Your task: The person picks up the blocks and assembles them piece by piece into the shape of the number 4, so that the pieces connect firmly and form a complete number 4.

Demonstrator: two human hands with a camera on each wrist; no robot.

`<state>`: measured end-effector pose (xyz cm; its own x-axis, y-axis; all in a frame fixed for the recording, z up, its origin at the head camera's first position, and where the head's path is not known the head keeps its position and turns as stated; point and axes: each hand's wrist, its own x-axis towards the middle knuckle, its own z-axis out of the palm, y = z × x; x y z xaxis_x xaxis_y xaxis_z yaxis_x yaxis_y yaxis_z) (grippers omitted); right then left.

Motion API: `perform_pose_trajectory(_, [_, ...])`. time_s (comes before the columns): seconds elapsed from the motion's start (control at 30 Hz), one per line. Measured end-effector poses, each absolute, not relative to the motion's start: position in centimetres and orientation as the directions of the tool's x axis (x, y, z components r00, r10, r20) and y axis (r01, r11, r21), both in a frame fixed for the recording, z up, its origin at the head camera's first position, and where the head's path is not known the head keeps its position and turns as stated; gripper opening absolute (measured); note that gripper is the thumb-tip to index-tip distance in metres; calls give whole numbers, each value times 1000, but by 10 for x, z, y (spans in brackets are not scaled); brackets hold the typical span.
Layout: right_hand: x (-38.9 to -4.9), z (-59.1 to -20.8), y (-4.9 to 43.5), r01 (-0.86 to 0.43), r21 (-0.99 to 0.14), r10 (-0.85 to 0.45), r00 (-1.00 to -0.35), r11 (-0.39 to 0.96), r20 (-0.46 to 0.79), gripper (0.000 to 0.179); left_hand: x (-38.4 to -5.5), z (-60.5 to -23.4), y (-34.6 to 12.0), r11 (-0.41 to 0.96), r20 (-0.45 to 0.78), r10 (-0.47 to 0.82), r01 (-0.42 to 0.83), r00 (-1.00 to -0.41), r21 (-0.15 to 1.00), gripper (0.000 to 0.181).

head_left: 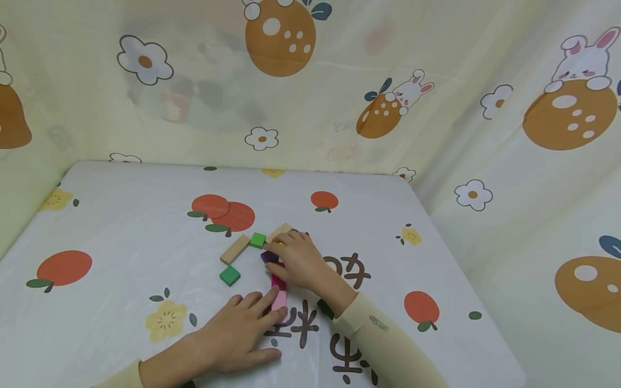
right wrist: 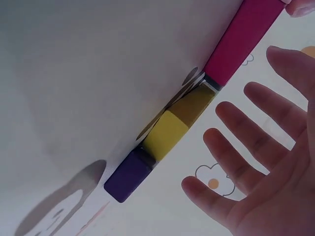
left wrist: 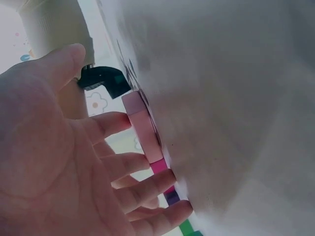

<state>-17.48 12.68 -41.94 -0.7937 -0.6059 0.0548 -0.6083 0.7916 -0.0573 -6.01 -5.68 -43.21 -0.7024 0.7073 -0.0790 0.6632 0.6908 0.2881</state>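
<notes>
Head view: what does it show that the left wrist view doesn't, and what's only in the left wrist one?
Only the head view shows two plain wooden blocks, the red fruit prints on the tablecloth and the back of the left hand.

Only the left wrist view shows that hand's palm.

Both show the pink block with the left hand's fingers at it, plus a magenta block and a purple block.

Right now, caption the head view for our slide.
Left hand touching a pink block, right hand beside a purple block.
</notes>
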Motion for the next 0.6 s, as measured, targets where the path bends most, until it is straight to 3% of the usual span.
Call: perform_pose_trajectory(0.6, [-179,-422,118,-606,33,-607,-794,794,37,37,-60,-432,-56,693,-111,706,650,-699,312,76])
